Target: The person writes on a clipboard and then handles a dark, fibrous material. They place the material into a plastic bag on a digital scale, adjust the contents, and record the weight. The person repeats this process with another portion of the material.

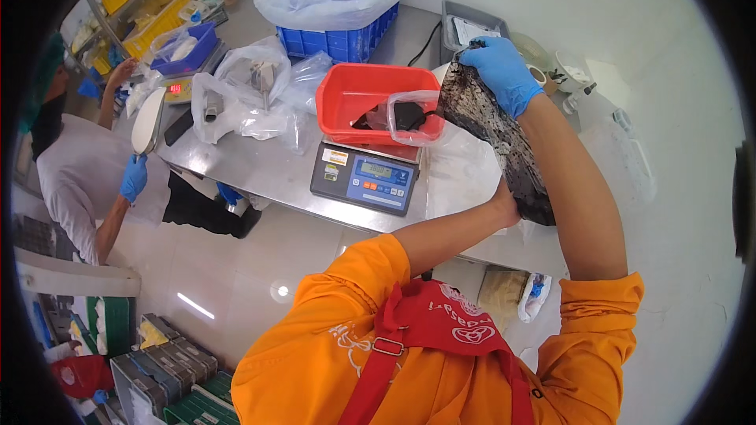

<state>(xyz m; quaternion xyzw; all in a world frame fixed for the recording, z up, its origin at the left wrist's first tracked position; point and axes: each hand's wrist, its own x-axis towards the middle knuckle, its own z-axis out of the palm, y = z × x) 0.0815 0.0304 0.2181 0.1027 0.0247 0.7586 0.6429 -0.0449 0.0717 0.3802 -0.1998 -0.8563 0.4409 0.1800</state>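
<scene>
Right hand (502, 71): gloved in blue, raised forward, fingers closed in a grip.
Left hand (506, 203): bare, mostly hidden, held low.

Single head-worn fisheye view, looking steeply down, close over steel table (260, 169), edges curved

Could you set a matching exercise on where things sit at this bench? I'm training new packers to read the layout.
Things:
1. red tub
2. blue crate
3. dark bag
4. grey tray

Places:
A. at the back of the table, lined with clear plastic
B. held up by both hands
C. on the scale
D. against the wall, behind the right hand

Pairs: 1-C, 2-A, 3-B, 4-D
</scene>
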